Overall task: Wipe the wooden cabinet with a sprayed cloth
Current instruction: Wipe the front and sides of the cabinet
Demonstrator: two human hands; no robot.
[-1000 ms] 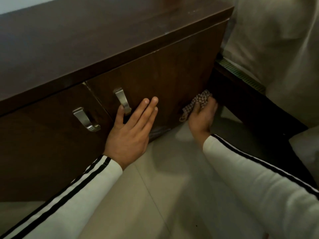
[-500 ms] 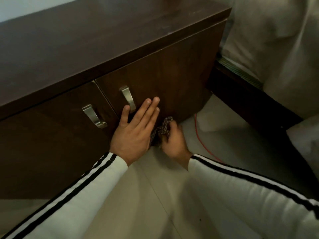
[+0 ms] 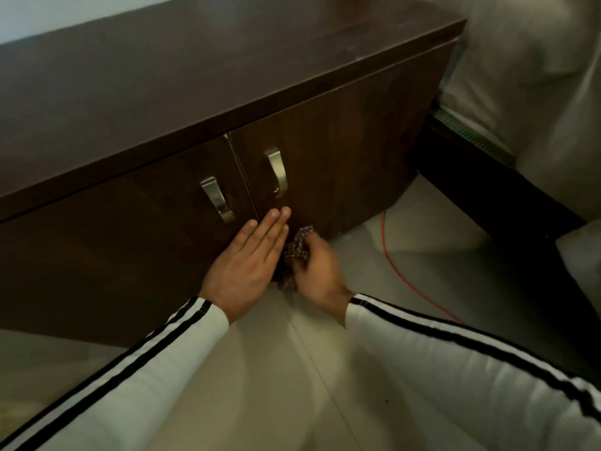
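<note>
Here the right hand (image 3: 320, 271) holds the bunched checkered cloth (image 3: 296, 247) closed in its grip, low against the dark wooden cabinet's right door (image 3: 341, 164), unwiped wood stretching rightward, while the flat, open left hand (image 3: 250, 255) braces just beside it.

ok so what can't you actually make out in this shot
All in the head view:
- Most of the checked cloth: bunched between the left hand and right hand, which is motion-blurred.
- Whether the cloth is damp: too dark and blurred.
- The cabinet door's bottom edge: covered by both hands.
- Cabinet's left end: cut off by the frame edge.
</note>
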